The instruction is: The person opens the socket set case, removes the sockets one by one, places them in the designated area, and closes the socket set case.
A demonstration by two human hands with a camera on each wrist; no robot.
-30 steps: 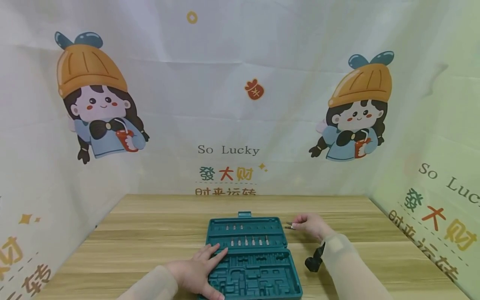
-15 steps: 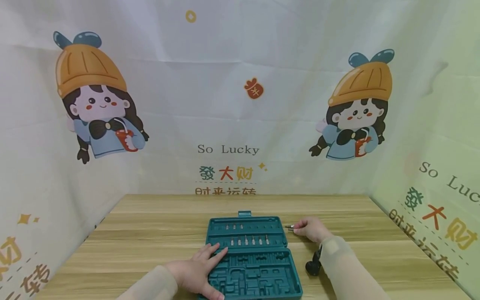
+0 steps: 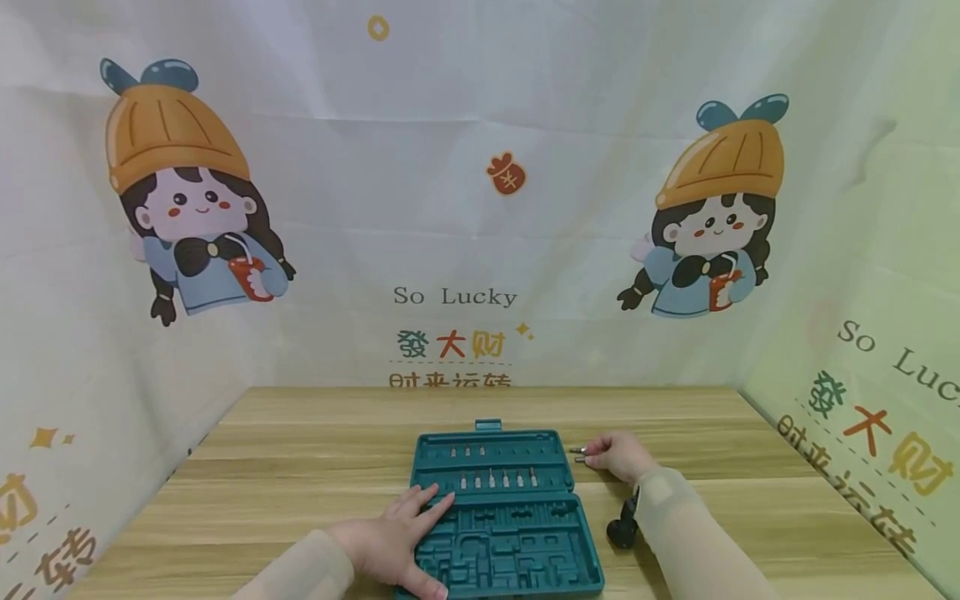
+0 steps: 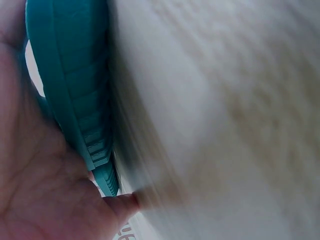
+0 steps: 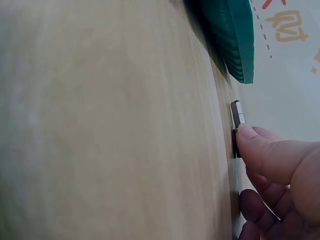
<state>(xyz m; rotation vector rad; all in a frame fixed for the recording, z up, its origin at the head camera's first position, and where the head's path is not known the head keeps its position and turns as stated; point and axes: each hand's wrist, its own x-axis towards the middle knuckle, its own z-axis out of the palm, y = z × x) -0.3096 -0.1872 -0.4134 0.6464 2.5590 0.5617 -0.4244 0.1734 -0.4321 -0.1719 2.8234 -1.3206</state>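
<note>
A teal plastic bit case (image 3: 517, 546) lies opened flat on the wooden table, its hinge running crosswise. Several screwdriver bits (image 3: 492, 477) stand in rows in its far half; the near half has moulded recesses. My left hand (image 3: 390, 542) rests on the case's left side, fingers spread and thumb at the near edge. Just right of the far half, my right hand (image 3: 618, 457) pinches a small metal screwdriver bit (image 5: 238, 112) between thumb and forefinger, low over the tabletop. A second bit (image 3: 580, 460) shows beside those fingertips.
A black rounded device (image 3: 621, 532) shows below my right wrist. The wooden table (image 3: 322, 450) extends to both sides of the case. A printed cloth (image 3: 585, 250) hangs behind and at the sides.
My right hand has come down slightly toward the near side, and the bits at its fingertips have shifted a little. The left hand stays on the case.
</note>
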